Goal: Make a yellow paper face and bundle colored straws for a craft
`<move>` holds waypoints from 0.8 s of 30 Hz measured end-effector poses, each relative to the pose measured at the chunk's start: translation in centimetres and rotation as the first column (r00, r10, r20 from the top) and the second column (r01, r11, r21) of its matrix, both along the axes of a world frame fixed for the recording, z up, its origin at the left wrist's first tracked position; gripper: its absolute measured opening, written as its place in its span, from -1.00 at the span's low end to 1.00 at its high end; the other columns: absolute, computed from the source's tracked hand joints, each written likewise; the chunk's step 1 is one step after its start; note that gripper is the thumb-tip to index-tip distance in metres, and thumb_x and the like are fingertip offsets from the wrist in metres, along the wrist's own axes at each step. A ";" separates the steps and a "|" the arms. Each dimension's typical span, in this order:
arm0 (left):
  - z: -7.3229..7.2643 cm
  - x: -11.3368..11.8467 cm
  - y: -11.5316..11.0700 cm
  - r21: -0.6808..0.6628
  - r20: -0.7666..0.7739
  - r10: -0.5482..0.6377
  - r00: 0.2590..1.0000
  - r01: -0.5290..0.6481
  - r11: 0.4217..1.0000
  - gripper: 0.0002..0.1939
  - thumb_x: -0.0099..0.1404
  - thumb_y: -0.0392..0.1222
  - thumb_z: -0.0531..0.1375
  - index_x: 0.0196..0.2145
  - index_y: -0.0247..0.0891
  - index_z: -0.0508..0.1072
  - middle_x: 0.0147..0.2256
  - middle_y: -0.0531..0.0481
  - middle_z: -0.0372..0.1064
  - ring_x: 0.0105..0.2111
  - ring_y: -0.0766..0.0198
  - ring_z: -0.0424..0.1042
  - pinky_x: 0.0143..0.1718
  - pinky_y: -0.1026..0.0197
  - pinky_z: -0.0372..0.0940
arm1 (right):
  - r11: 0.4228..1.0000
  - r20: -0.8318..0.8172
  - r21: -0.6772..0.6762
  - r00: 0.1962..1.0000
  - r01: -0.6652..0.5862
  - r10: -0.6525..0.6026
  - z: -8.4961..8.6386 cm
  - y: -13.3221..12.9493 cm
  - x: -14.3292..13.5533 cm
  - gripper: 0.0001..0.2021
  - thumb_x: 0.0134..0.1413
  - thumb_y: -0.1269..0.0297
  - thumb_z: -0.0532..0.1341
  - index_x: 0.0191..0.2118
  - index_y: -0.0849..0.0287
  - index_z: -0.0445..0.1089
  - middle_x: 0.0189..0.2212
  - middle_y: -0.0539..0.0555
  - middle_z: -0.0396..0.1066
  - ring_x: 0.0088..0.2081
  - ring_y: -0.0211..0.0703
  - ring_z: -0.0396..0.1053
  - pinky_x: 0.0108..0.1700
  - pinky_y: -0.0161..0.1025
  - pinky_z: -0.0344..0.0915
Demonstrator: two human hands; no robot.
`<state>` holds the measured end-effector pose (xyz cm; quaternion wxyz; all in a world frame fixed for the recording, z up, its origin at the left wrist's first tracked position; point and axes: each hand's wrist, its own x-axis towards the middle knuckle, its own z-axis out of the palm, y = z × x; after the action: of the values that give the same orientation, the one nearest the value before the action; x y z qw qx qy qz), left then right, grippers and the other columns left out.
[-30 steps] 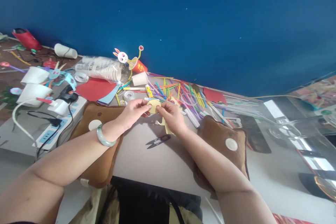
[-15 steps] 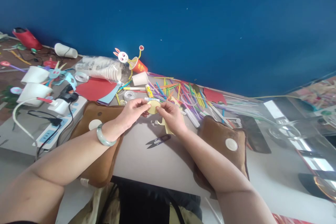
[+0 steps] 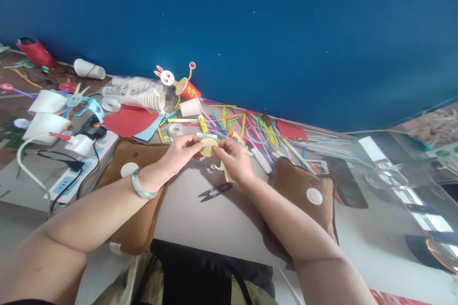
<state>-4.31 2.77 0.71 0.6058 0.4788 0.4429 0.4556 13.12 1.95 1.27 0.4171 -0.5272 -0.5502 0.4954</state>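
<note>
Between both hands a small yellow paper disc [image 3: 208,147] is held up above the table. My left hand [image 3: 183,151] pinches its left edge between thumb and fingers, and my right hand [image 3: 232,155] pinches its right edge. Below the hands, black thread snips [image 3: 215,192] lie on the table, blades pointing left. A yellow paper scrap [image 3: 229,176] lies under my right hand, which partly hides it. A yellow glue stick or marker [image 3: 202,124] rests just beyond the disc.
Brown cushions [image 3: 143,219] [image 3: 304,200] lie under or beside my forearms. Colourful straws or sticks [image 3: 246,124] are heaped behind. To the left are a power strip [image 3: 67,178], red paper [image 3: 129,121] and stacked paper cups [image 3: 143,97]. A dark phone-like slab [image 3: 345,181] lies right.
</note>
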 end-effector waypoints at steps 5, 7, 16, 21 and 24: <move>0.0 0.1 0.0 0.021 -0.002 0.043 0.999 -0.043 0.999 -0.70 0.03 0.00 0.40 -0.46 -0.29 0.51 -0.52 0.07 0.40 -0.55 0.40 0.34 -0.44 0.28 0.35 | 0.998 -0.018 0.061 1.000 -0.009 0.010 -0.2 0.1 -0.1 -0.73 -0.08 0.08 0.30 -0.51 0.16 0.31 -0.59 -0.08 0.27 -0.54 -0.33 0.17 -0.48 -0.33 0.13; 0.0 0.0 0.0 0.022 0.005 0.035 0.999 -0.035 0.999 -0.69 0.04 0.01 0.40 -0.46 -0.29 0.51 -0.51 0.06 0.42 -0.54 0.39 0.36 -0.43 0.28 0.34 | 0.998 -0.001 0.065 1.000 -0.012 0.012 -0.3 0.2 -0.1 -0.74 -0.06 0.08 0.29 -0.49 0.17 0.32 -0.59 -0.07 0.28 -0.53 -0.32 0.18 -0.47 -0.32 0.14; -0.8 -0.1 0.3 0.076 -0.092 0.069 0.993 -0.062 0.995 -0.59 0.17 0.11 0.35 -0.18 -0.26 0.55 -0.30 -0.03 0.54 -0.30 0.25 0.49 -0.22 0.22 0.36 | 0.998 0.153 0.004 0.986 -0.064 0.063 -0.6 0.5 0.3 -0.82 -0.02 0.18 0.21 -0.50 0.14 0.28 -0.61 -0.09 0.25 -0.57 -0.31 0.17 -0.50 -0.33 0.11; -1.1 -0.2 0.9 0.216 -0.080 0.232 0.969 -0.211 0.953 -0.62 0.30 0.10 0.22 -0.11 -0.25 0.46 -0.25 -0.05 0.51 -0.20 0.22 0.49 -0.11 0.17 0.35 | 0.969 0.629 0.062 0.763 -0.238 0.147 -0.5 0.6 0.6 -0.85 -0.07 0.34 0.20 -0.58 0.13 0.26 -0.62 -0.06 0.30 -0.53 -0.26 0.21 -0.38 -0.27 0.14; -0.6 -0.2 0.6 0.314 -0.090 0.230 0.969 -0.192 0.930 -0.66 0.32 0.08 0.20 -0.14 -0.25 0.44 -0.28 -0.05 0.48 -0.22 0.22 0.48 -0.08 0.16 0.33 | 0.953 0.840 0.055 0.530 -0.297 0.117 -0.1 0.8 0.3 -0.84 -0.08 0.35 0.26 -0.59 0.13 0.31 -0.59 0.00 0.38 -0.46 -0.16 0.32 -0.17 -0.12 0.20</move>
<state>-4.48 3.34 0.06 0.4439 0.5430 0.4538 0.5497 13.40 2.73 1.22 0.0955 -0.5858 -0.7845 0.1797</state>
